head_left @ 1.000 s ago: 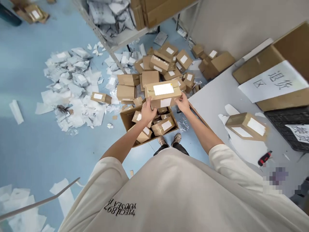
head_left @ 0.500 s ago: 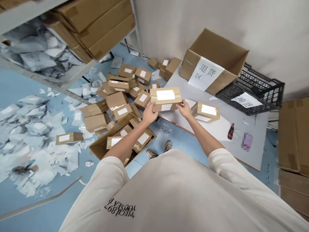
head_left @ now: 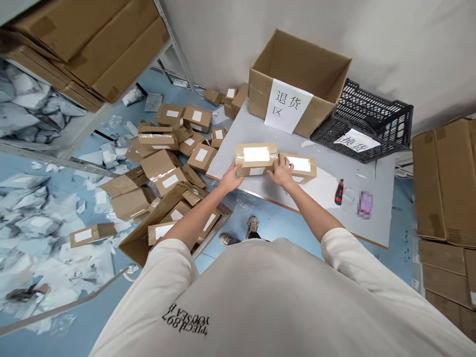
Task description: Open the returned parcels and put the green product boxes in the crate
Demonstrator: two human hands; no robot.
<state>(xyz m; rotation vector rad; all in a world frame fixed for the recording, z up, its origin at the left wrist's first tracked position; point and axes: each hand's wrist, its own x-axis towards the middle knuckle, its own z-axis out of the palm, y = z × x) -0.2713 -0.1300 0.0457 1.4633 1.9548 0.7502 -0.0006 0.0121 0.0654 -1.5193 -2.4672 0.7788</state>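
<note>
- Evidently, the parcel (head_left: 256, 170) is sitting between both hands, over the left part of the table (head_left: 379, 178); whether its underside is touching the tabletop, I cannot tell.
- The left hand (head_left: 231, 177) is gripping the parcel's left end, and the right hand (head_left: 281, 171) is gripping its right end with bent fingers. Holding it by both ends is probably keeping it level, with its label facing up.
- A second parcel (head_left: 308, 173) is lying on the table, just beside the right hand. The hand is covering part of its left end, so whether the two are touching is unclear.
- A knife (head_left: 338, 192) is lying on the right part of the table, presumably being kept within reach.
- Along the table's far edge, a carton (head_left: 256, 94) is standing open. Its sign (head_left: 288, 105) is facing the table's near side, likely for easy reading. Its inner walls are showing, but its bottom is staying out of sight.
- At the table's far right corner, a crate (head_left: 390, 131) is standing beside the carton, bearing a handwritten sheet (head_left: 357, 142). What it is holding, I cannot tell.
- On the floor left of the table, a box (head_left: 134, 244) is holding several taped, labelled boxed parcels (head_left: 160, 232), apparently packed loosely.
- Farther left of the table, a shelf (head_left: 85, 124) is carrying pale bags (head_left: 29, 109) and flattened-looking cardboard (head_left: 100, 49).
</note>
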